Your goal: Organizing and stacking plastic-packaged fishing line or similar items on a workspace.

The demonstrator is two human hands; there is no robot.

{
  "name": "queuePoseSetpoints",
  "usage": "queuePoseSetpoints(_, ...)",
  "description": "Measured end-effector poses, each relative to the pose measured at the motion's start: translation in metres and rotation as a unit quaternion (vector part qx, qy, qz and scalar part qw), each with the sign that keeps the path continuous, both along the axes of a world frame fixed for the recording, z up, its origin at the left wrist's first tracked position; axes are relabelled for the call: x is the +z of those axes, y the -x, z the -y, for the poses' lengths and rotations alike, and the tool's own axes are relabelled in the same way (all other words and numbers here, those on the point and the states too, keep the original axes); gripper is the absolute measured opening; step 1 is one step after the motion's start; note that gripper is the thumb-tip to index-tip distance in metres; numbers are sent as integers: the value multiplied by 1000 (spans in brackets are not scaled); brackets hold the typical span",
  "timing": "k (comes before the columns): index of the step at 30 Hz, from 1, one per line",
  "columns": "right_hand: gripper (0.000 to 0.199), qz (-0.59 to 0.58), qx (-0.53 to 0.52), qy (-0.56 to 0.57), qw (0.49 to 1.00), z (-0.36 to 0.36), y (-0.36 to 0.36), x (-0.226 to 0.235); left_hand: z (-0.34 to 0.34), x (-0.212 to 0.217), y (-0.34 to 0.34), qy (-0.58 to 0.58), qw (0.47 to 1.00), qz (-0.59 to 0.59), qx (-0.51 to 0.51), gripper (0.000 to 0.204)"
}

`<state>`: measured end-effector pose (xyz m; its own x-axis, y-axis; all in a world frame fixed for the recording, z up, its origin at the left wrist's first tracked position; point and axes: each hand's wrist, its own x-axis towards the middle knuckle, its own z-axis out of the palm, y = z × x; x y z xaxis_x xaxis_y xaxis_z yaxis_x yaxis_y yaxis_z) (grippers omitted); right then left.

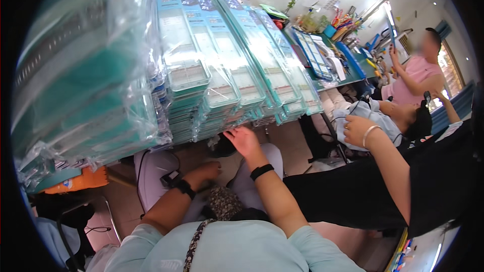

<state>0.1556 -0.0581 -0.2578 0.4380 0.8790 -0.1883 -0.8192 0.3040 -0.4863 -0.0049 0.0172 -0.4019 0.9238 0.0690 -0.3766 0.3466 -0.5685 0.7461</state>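
Clear plastic with teal edges and blue tops makes up the packages, piled in side-by-side stacks ahead of both hands. Their near ends form a ragged edge, the lower layers jutting unevenly just beyond the right hand. Between that edge and the person's lap lies a narrow gap with floor showing, and both hands are within it. To the right of the right hand, a co-worker's black clothing and banded arm close off the room; to the left of the left hand, a large film-wrapped stack rises high.

Farther ahead and right of the hands, a blue cup stands among pens and tools on the green counter. Each package is a long see-through case; the pale contents are too blurred by glare to name. An orange bag sits below the wrapped stack, left of the left hand.

Right fingers are loosely spread, palm bare, tips near the lower edge of the stacks; whether they touch it I cannot tell. The left hand hangs lower, over the lap, fingers partly curled; whether it grips anything cannot be told. The nearest packages lie just beyond the right fingertips, farther from the left hand.
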Motion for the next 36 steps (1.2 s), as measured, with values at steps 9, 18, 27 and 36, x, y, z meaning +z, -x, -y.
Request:
queuePoseSetpoints(9, 10, 38, -47, 30, 998, 6, 1, 4, -3, 6, 9, -5, 1000, -7, -4, 36)
queuePoseSetpoints(18, 14, 89, -37, 106, 990, 25, 12, 26, -2, -3, 2, -38, 999, -16, -31, 34)
queuePoseSetpoints(27, 35, 411, 130, 239, 870, 32, 48, 102, -4, -18, 5, -67, 996, 5, -51, 32)
queuePoseSetpoints(36, 23, 703, -123, 92, 695, 22, 68, 160, 6, 92, -1, 36, 984, 171, 30, 25)
